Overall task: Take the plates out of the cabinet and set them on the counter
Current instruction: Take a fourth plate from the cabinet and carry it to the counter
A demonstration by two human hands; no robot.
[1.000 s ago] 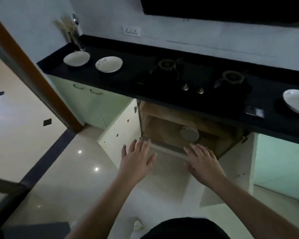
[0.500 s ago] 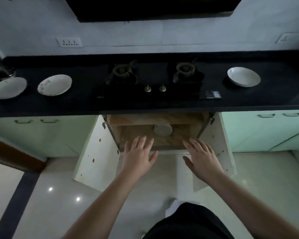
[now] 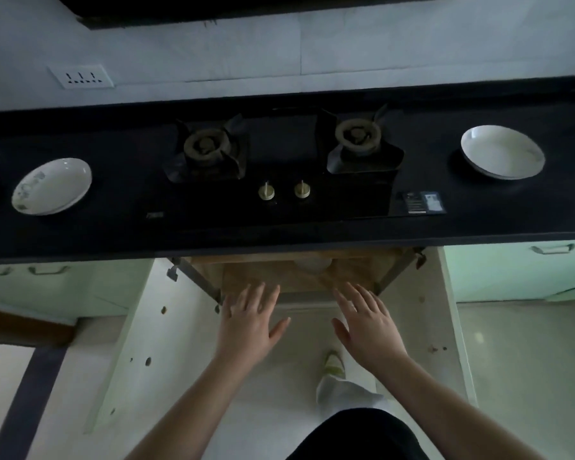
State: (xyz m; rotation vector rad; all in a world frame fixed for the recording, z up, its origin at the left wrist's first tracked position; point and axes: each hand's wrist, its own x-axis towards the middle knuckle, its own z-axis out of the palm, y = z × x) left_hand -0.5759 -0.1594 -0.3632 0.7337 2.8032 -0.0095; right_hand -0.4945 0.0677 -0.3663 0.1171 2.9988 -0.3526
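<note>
No legible writing; open cabinet (image 3: 299, 280) holding one plate (image 3: 312, 264); left hand (image 3: 248, 323) and right hand (image 3: 367, 323) released, fingers spread

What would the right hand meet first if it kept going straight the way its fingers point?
Probably the cabinet floor just inside the open front, short of the plate further back. The right hand is open and empty; depth is unclear.

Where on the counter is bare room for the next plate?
Bare counter lies between the patterned plate and the stove, and right of the white plate. The stove's burners crowd the middle.
</note>
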